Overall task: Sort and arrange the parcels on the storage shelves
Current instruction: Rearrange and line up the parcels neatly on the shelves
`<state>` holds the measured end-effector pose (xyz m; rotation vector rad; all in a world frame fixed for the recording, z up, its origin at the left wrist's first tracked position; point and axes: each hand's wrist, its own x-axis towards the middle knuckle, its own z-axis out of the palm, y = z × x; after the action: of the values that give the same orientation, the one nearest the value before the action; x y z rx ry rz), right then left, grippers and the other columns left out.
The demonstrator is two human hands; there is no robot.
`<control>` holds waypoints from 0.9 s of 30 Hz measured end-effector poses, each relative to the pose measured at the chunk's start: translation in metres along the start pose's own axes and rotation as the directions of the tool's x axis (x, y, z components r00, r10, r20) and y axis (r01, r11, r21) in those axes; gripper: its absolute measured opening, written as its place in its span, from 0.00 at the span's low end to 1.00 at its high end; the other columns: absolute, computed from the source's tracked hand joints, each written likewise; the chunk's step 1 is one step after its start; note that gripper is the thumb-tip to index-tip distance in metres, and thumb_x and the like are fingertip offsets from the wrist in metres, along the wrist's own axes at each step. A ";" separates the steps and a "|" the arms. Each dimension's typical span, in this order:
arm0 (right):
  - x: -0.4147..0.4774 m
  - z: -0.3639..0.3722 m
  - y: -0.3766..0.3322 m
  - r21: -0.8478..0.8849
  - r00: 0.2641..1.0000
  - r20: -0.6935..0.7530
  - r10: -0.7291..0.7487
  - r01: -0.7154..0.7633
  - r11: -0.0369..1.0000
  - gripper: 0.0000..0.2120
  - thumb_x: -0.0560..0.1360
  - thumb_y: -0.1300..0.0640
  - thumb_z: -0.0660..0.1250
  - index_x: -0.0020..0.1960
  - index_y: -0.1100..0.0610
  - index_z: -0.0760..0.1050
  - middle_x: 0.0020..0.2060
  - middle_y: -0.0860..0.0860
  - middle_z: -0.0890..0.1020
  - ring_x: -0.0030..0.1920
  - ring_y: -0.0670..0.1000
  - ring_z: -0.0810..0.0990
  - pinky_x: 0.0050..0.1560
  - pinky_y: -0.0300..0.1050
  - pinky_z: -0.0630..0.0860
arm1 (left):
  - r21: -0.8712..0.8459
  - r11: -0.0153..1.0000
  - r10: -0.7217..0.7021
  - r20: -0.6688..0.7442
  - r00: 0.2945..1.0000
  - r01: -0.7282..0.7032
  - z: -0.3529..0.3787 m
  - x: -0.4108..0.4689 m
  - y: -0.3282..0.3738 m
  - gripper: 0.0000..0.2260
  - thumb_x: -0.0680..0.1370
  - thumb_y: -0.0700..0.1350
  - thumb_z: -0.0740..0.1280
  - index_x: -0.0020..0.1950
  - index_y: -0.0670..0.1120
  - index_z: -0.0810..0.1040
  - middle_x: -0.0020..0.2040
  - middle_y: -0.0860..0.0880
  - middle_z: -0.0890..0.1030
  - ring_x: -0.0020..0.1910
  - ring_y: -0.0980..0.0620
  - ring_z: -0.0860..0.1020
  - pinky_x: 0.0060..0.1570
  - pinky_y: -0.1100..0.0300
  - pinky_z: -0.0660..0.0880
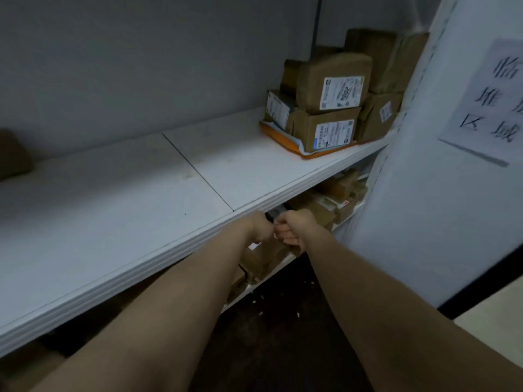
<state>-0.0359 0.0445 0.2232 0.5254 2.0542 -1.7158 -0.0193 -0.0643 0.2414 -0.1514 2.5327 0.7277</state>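
I've both hands under the white shelf [198,193], at the parcels [322,212] below it. Right hand [294,230] fingers curl, left hand [259,227] fingers hidden; hold unclear. I'd pull one out level.

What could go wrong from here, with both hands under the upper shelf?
The left hand and right hand sit just beneath the upper shelf's front edge; lifting could knock knuckles against it. The lower-shelf parcels lie crowded at their shelf's edge, so pulling one out may drag neighbours to the floor.
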 end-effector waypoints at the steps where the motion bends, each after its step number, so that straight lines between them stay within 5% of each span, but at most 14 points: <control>1: -0.007 0.002 -0.011 -0.025 0.999 0.007 -0.032 0.033 0.999 0.05 0.74 0.64 0.62 0.40 0.59 0.72 0.39 0.70 0.81 0.28 0.50 0.68 0.30 0.37 0.61 | -0.024 1.000 -0.010 -0.020 1.000 0.010 -0.009 -0.008 0.002 0.09 0.77 0.38 0.62 0.52 0.35 0.78 0.50 0.40 0.79 0.43 0.47 0.76 0.37 0.59 0.71; 3: -0.024 0.012 -0.034 -0.059 0.994 0.047 -0.101 0.104 0.993 0.03 0.74 0.64 0.63 0.43 0.59 0.74 0.35 0.65 0.82 0.27 0.50 0.71 0.28 0.35 0.65 | -0.070 0.998 -0.018 -0.118 0.993 0.009 -0.029 -0.029 0.000 0.12 0.77 0.39 0.61 0.57 0.35 0.76 0.54 0.39 0.78 0.45 0.46 0.75 0.35 0.62 0.70; 6: -0.045 0.037 -0.058 -0.106 0.975 0.112 -0.191 0.202 0.974 0.04 0.75 0.64 0.64 0.47 0.63 0.76 0.33 0.57 0.80 0.30 0.51 0.77 0.32 0.39 0.72 | -0.199 0.979 -0.082 -0.234 0.969 0.035 -0.056 -0.052 -0.016 0.05 0.77 0.36 0.63 0.53 0.39 0.73 0.47 0.41 0.75 0.44 0.49 0.74 0.26 0.64 0.65; 9: -0.060 0.073 -0.074 -0.161 0.950 0.200 -0.239 0.273 0.949 0.03 0.73 0.63 0.66 0.46 0.62 0.78 0.34 0.57 0.82 0.30 0.51 0.77 0.35 0.42 0.72 | -0.281 0.957 -0.166 -0.319 0.933 0.074 -0.083 -0.074 -0.046 0.03 0.76 0.34 0.63 0.49 0.39 0.72 0.46 0.40 0.74 0.45 0.47 0.75 0.33 0.61 0.69; 13: -0.076 0.136 -0.091 -0.226 0.902 0.308 -0.304 0.380 0.897 0.04 0.71 0.61 0.68 0.45 0.59 0.79 0.35 0.54 0.83 0.31 0.49 0.78 0.35 0.41 0.71 | -0.333 0.936 -0.259 -0.425 0.867 0.117 -0.115 -0.101 -0.095 0.13 0.77 0.36 0.62 0.61 0.34 0.74 0.60 0.35 0.76 0.61 0.40 0.76 0.38 0.60 0.66; 16: -0.088 0.193 -0.103 -0.273 0.852 0.406 -0.332 0.459 0.845 0.01 0.71 0.60 0.68 0.42 0.57 0.79 0.35 0.52 0.82 0.33 0.48 0.78 0.35 0.41 0.72 | -0.355 0.928 -0.295 -0.506 0.810 0.115 -0.140 -0.118 -0.135 0.13 0.77 0.37 0.63 0.59 0.32 0.75 0.61 0.34 0.77 0.59 0.37 0.76 0.32 0.59 0.63; 18: -0.094 0.236 -0.111 -0.302 0.815 0.461 -0.350 0.515 0.802 0.02 0.72 0.60 0.68 0.40 0.56 0.77 0.37 0.51 0.82 0.35 0.48 0.78 0.34 0.41 0.72 | -0.380 0.916 -0.338 -0.553 0.761 0.130 -0.158 -0.128 -0.166 0.13 0.76 0.36 0.63 0.58 0.30 0.76 0.59 0.33 0.77 0.54 0.38 0.77 0.35 0.56 0.67; 22: -0.098 0.319 -0.126 -0.324 0.755 0.530 -0.386 0.601 0.731 0.05 0.73 0.59 0.68 0.47 0.59 0.80 0.41 0.54 0.81 0.39 0.51 0.78 0.35 0.42 0.73 | -0.454 0.874 -0.442 -0.602 0.665 0.170 -0.196 -0.140 -0.239 0.15 0.77 0.36 0.61 0.61 0.30 0.74 0.62 0.33 0.76 0.62 0.38 0.75 0.56 0.50 0.74; 27: -0.095 0.421 -0.148 -0.339 0.648 0.607 -0.461 0.735 0.587 0.11 0.75 0.60 0.67 0.55 0.62 0.81 0.46 0.57 0.81 0.45 0.54 0.79 0.39 0.44 0.75 | -0.489 0.847 -0.520 -0.679 0.517 0.210 -0.243 -0.151 -0.332 0.15 0.79 0.37 0.59 0.63 0.34 0.73 0.62 0.37 0.76 0.62 0.40 0.75 0.58 0.53 0.72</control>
<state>-0.0045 -0.3973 0.3301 -0.8404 2.3343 -1.2062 0.0850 -0.4792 0.3382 -1.4223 2.9425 1.0925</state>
